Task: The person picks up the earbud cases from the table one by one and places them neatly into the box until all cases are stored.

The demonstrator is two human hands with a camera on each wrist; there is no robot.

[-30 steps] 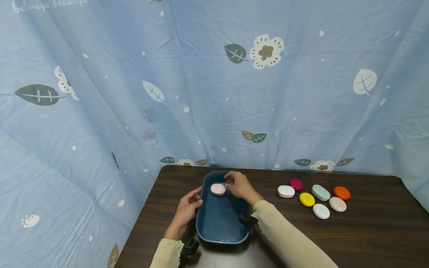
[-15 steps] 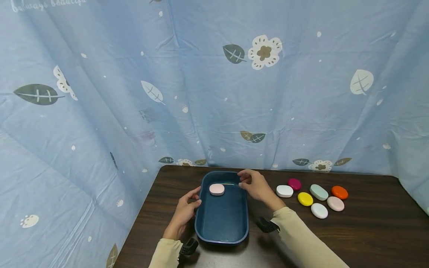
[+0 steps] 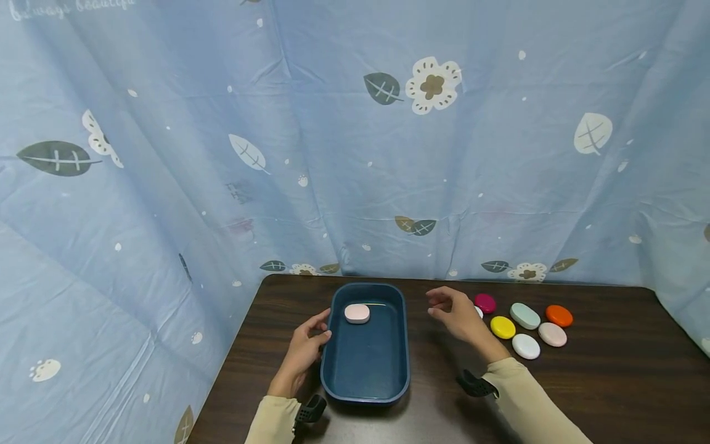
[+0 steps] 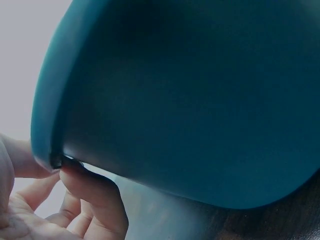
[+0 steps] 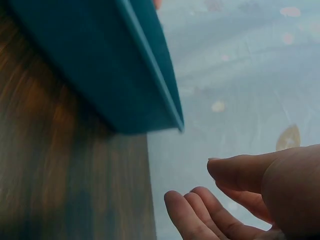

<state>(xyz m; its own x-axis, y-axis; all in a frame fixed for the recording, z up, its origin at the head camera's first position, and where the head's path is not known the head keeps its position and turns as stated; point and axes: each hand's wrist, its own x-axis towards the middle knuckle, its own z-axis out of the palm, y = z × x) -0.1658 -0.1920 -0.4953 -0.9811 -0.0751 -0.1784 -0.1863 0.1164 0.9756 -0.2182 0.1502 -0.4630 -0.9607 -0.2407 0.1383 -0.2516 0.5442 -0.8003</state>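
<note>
A deep blue rectangular tray (image 3: 366, 370) with rounded corners stands on the table. In the head view, a pale pink oval soap bar (image 3: 357, 313) lies inside, toward the far left corner. My left hand (image 3: 304, 351) pinches the tray's left rim; the left wrist view has thumb and fingers on either side of the tray edge (image 4: 50, 100). Holding nothing, my right hand (image 3: 460, 317) hovers right of the tray, fingers loosely bent. The right wrist view shows a gap between its thumb and fingers (image 5: 210, 215). A white bar (image 3: 479, 312) is mostly hidden behind this hand.
To the right lie several more oval bars: a magenta one (image 3: 485, 303), a yellow one (image 3: 502, 327), a mint one (image 3: 525, 316), an orange one (image 3: 559, 316), a pink one (image 3: 552, 334) and a white one (image 3: 526, 346). A blue curtain (image 3: 355, 154) hangs along the dark wooden table's (image 3: 621, 370) far edge.
My right hand has let go of the pink soap bar, lifted out of the tray and moved right toward the other bars. The left hand stays at the rim.
</note>
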